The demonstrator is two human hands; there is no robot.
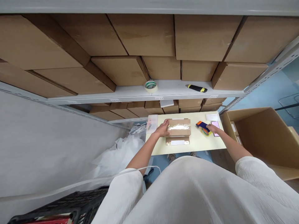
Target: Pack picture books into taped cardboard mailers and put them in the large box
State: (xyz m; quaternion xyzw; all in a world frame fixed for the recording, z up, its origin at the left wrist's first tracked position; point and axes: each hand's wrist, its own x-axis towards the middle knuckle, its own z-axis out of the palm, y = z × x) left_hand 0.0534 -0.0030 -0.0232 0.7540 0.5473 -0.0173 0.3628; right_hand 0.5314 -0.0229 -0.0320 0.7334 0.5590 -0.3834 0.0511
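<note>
On the pale yellow table (161, 149) lies a small cardboard box (179, 132) with shiny clear tape across its top. My left hand (163, 128) rests against the left side of this box. A flatter cardboard piece with a white label (177, 142) sits at the box's near side. To the right, my right hand (212, 128) is closed around the handle of a blue and orange tape dispenser (202, 125), which carries a yellow-edged roll of tape. Just beside that hand is a phone (215, 132) with its screen lit.
Cardboard boxes (142, 37) fill the grey shelves ahead. A tape roll (150, 86) and a utility knife (196, 88) lie on the shelf ledge. A large open carton (261, 137) stands right, white wrapping (116, 155) is heaped left, and a black crate (88, 202) sits lower left.
</note>
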